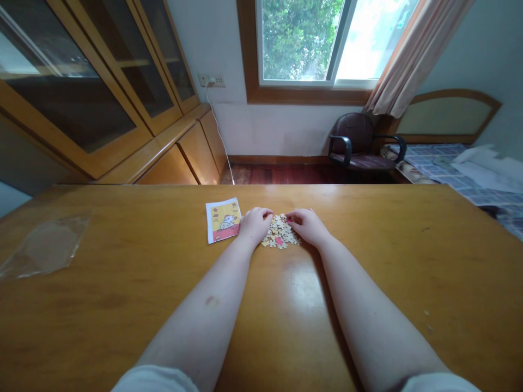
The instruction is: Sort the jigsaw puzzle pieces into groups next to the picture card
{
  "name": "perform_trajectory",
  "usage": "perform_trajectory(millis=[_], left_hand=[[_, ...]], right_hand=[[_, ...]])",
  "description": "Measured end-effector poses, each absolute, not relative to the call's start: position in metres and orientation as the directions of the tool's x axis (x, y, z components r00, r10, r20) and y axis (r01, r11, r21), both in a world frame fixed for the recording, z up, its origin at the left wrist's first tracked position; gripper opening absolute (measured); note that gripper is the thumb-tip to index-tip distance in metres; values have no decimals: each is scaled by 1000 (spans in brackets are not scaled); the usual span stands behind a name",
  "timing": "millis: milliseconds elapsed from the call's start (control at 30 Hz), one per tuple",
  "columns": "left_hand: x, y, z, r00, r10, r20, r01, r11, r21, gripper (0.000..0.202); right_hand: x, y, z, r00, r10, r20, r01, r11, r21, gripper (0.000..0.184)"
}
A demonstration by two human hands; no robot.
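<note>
resting at the two sides of a heap of puzzle pieces, the left hand and the right hand are both curled in. i can't tell if either one is pinching a piece. the heap lies on the brown table, between the hands. a yellow and pink card is right next to the left hand. well off to the left lies a clear bag. past the table is a chair.

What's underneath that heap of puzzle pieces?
The puzzle pieces lie on the wooden table, visible along the heap's near edge. Whatever is beneath the middle is covered; the left hand and right hand also hide parts of the sides.
</note>
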State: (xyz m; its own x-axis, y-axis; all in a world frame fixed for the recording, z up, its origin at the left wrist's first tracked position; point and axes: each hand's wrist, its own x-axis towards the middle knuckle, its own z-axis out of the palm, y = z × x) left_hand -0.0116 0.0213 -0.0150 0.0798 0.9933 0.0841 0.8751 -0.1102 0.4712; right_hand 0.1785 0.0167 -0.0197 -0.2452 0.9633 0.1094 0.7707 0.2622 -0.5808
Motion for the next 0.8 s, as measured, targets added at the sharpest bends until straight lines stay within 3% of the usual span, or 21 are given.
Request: perform_trajectory(millis=[333, 567, 800], left_hand=[[-6, 20, -17, 193, 976, 97, 854, -216, 473, 39], [0, 14, -18, 346, 937, -35, 888, -315, 335, 54], [1, 12, -22, 365, 930, -25, 887, -340, 311, 53]], right_hand=[[179, 19, -24, -207, 960, 189, 747, 280, -604, 20], [184, 22, -26, 27, 976, 217, 832, 98, -546, 18], [182, 20, -25, -69, 979, 194, 857, 157, -490, 23]])
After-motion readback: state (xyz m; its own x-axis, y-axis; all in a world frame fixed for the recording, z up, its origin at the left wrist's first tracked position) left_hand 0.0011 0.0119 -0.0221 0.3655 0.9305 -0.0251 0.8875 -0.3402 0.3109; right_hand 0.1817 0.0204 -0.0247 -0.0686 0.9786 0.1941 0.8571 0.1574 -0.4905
